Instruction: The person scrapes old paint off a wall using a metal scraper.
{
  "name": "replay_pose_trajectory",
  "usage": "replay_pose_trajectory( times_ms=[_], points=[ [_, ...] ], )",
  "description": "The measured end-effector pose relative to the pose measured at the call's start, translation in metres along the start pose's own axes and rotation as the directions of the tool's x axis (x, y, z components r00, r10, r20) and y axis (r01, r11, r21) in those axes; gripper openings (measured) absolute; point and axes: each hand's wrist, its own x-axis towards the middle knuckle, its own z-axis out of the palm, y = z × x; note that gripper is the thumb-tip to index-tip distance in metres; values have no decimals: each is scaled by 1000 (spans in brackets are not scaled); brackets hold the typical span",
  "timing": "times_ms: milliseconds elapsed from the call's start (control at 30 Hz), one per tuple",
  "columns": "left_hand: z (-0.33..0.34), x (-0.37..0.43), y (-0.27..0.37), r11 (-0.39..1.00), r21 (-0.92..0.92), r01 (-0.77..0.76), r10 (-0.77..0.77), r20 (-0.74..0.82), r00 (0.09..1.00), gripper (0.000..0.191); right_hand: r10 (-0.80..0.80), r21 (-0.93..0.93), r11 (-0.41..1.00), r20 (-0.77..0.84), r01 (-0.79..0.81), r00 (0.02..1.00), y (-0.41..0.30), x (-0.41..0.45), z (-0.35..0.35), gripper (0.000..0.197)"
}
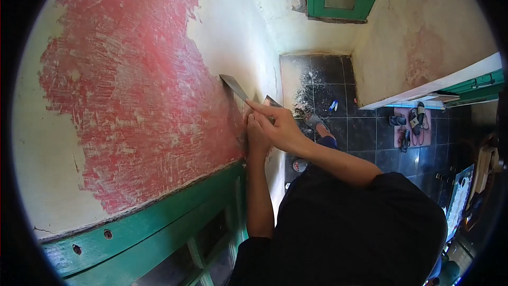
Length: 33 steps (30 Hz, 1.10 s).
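Note:
My right hand (282,128) grips a metal scraper (235,86), index finger stretched along it. The blade's tip is at the border between the exposed red layer (139,87) and the cream paint (226,43) of the wall. My left hand (258,133) is curled just below and beside the right, close to the wall. A second dark, flat metal piece (274,101) shows just beyond the hands; which hand holds it is not clear. The fingers of the left hand are partly hidden by the right.
A green wooden frame with glass panes (158,238) borders the red area below. White flakes (305,95) and a small blue and white object (333,105) lie on the dark tiled floor. My sandalled foot (315,121) is near them. Sandals (416,121) rest on a pink mat (426,137) at right.

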Motion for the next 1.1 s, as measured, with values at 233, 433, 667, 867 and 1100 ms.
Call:
replay_pose_trajectory(
  times_ms=[233, 433, 667, 867, 1100],
  points=[
    [-9, -1, 11, 998, -69, -13, 18, 68, 998, 32, 41, -51, 998, 43, -39, 998, -5, 5, -4, 39],
    [-10, -12, 10, 995, -95, -5, 12, 79, 997, 29, -21, -94, 995, 61, 26, 998, 2, -8, -2, 40],
    [-5, -15, -3, 994, -103, 42, -37, 52, 998, 27, 31, -20, 999, 93, -30, 995, 2, -15, -3, 40],
    [-4, -16, -27, 943, 329, -52, -22, 217, 976, 52, 61, -99, 994, 81, -53, 995, -17, 14, -8, 39],
    [5, -7, -4, 993, 7, -122, 122, -75, 990, 26, -169, -126, 978, -14, 166, 986, 12, 10, -2, 40]
  ],
)
